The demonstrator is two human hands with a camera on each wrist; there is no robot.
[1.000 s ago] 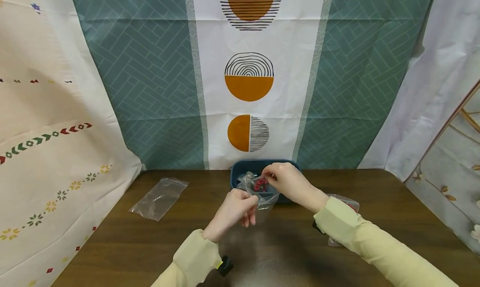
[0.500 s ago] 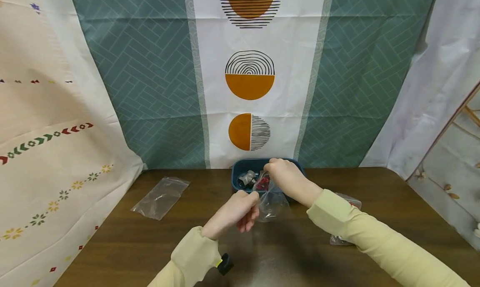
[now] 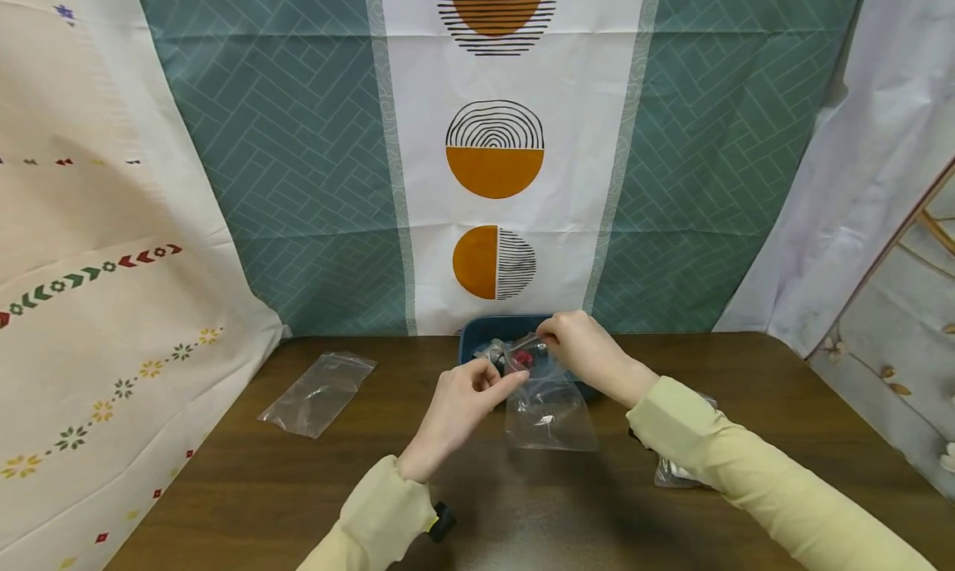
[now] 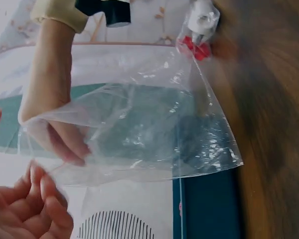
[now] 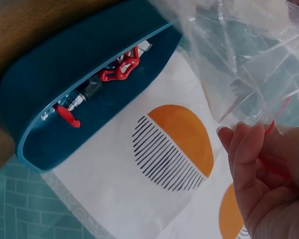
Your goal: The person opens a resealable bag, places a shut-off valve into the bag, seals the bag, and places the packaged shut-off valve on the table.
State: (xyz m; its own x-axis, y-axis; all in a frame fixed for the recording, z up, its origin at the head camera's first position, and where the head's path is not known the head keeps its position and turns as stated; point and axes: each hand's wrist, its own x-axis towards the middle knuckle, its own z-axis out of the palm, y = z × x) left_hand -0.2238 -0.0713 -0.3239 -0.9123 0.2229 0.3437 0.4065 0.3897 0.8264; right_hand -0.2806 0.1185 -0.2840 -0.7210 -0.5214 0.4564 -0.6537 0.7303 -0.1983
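Observation:
My right hand [image 3: 589, 351] pinches the top edge of a clear plastic zip bag [image 3: 552, 426]. The bag hangs in front of a dark blue bin [image 3: 472, 336], and I see nothing inside it. Beside the bag's other top corner is my left hand [image 3: 457, 409], its thumb stretched toward the bag. In the left wrist view, a gap shows between that thumb and the loosely bent fingers [image 4: 32, 199]. Inside the bin, the right wrist view shows metal valve parts, one with a red wheel handle [image 5: 122, 68] and another with a red lever [image 5: 67, 116].
A flat clear bag [image 3: 319, 394] lies on the brown table [image 3: 246, 488] at the left. Under the right forearm lies another bag [image 3: 674, 474]; the left wrist view shows a bagged white-and-red part [image 4: 199, 30]. Patterned cloth [image 3: 298, 181] hangs behind the bin.
The left hand has turned, and its thumb now stretches away from the fingers. The bag, bunched before, hangs spread out and lower. My right hand has shifted slightly right, still holding it.

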